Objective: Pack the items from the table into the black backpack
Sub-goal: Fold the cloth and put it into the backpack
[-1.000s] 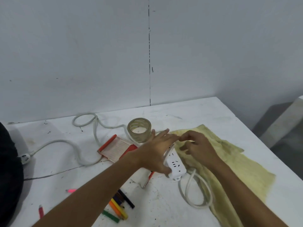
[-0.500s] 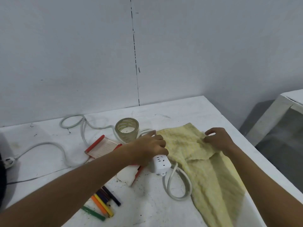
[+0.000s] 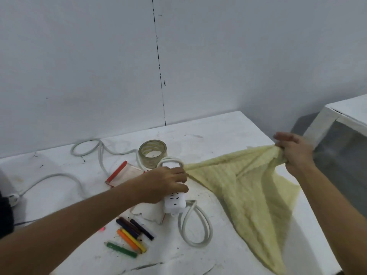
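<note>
A pale yellow cloth [image 3: 246,187] lies stretched across the right half of the white table [image 3: 218,133]. My right hand [image 3: 296,153] grips its far corner and holds it lifted over the table's right edge. My left hand [image 3: 164,183] pins the cloth's opposite corner against a white power strip [image 3: 174,201], fingers closed over both. The strip's white cable [image 3: 196,227] loops in front and runs to the back left. Only a dark sliver of the black backpack [image 3: 5,211] shows at the left edge.
A roll of clear tape [image 3: 152,155] stands behind my left hand. A red-edged pouch [image 3: 123,173] lies beside it. Several coloured pencils [image 3: 131,237] lie near the front. A plug [image 3: 14,198] rests at far left. Another white table [image 3: 345,116] stands to the right.
My right hand has pulled the cloth's corner up and to the right, stretching it taut. My left hand stayed on the power strip and now pins the cloth's other corner.
</note>
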Tool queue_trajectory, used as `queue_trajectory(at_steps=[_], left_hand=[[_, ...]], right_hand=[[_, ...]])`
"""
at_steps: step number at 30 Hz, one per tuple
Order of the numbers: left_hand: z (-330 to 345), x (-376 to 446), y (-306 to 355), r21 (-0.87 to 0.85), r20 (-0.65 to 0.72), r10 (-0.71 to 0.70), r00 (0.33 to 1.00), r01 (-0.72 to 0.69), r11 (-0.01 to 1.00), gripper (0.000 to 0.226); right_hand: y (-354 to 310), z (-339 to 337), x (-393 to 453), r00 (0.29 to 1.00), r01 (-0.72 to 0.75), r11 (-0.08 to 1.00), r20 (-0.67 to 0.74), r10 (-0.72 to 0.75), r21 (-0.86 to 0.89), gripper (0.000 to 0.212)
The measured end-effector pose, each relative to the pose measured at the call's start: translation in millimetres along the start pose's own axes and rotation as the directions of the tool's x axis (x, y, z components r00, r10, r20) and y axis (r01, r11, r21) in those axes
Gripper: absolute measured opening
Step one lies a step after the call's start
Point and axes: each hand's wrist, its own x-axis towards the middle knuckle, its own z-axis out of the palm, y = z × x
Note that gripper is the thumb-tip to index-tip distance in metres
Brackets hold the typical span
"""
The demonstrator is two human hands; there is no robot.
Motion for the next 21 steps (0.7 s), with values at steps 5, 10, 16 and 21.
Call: queue_trajectory(at_steps=[5,10,16,21], left_hand=[[-0.7,-8.8,-1.4,0.039,-0.021,0.02,1.0,-0.02,0.999,0.032],[-22.2,8.0,5.7,0.059,0.24,-0.127,0.962,0.116,0.992,0.06],[-66.4,64.4,-10.7,-0.342,0.497,-0.401,0.77,0.598,0.725,0.044],[-7.9,155.9,-13.4,-0.552,0.214,-0.699,0.682,0.675,0.489,0.027]], right_hand=[[7.9,-35.4,32.3,0.999,0.01,0.97,0.038,0.0,-0.245,0.027],[4.6,-35.5,80.3,0.905,0.356,0.187,0.388,0.177,-0.916,0.008],[4.5,-16.1,113.7,0.72,0.565,0.329,0.647,0.25,-0.757,0.015],[18.5,-3.9,111.4,0.504,0.692,0.366,0.779,0.371,-0.622,0.012]])
